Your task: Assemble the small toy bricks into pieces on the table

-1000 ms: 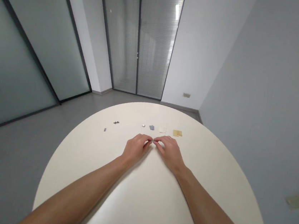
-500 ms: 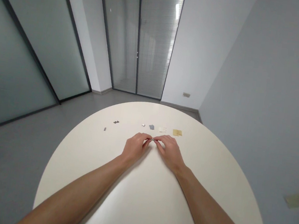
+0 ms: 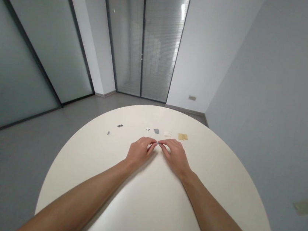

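Observation:
My left hand and my right hand meet fingertip to fingertip over the middle of the white round table. Both are closed in a pinch on one tiny greyish piece, mostly covered by the fingers and too small to name. Just beyond the hands lie a blue-grey flat piece, small silvery bits, whitish pieces and some yellow-tan flat pieces.
Farther left on the table are a few small dark pieces and a small grey part. Behind the table's far edge stand a glass door with blinds and a pale wall. Frosted panels rise at the left.
Both hands stay almost in place, still pinching. The tiny piece between the fingertips appears slightly turned. Nothing on the table has visibly moved.

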The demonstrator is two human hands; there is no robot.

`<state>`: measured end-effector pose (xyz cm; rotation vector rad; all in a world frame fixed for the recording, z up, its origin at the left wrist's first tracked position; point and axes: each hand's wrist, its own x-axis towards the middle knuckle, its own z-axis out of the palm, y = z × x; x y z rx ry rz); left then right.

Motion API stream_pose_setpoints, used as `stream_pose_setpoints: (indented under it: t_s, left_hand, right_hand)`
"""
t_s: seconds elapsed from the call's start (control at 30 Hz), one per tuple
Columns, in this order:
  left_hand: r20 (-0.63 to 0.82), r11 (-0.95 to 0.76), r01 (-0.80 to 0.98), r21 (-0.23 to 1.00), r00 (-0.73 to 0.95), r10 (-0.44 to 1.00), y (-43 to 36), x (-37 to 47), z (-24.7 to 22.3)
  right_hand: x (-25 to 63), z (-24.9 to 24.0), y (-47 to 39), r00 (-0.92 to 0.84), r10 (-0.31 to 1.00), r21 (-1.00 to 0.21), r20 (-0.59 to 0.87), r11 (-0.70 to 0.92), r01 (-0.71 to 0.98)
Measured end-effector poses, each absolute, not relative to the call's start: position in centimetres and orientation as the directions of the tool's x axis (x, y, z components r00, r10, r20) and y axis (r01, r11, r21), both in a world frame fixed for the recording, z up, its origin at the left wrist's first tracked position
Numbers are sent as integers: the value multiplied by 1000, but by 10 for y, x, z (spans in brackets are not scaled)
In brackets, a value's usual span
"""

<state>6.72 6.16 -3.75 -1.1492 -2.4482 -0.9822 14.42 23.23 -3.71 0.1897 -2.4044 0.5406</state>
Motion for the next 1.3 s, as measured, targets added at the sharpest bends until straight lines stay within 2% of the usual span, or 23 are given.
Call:
stream_pose_setpoints:
  t_s: [0.77,1.3]
  left_hand:
    - [566,396,812,429,-583,583,62,68,-38]
    - [559,411,795,446,-606,566,61,68,-39]
  right_hand:
    - [146,-35,232,-812,19,-362,583,901,-239]
    - [146,-37,232,-767,29,-360,640,894,-267]
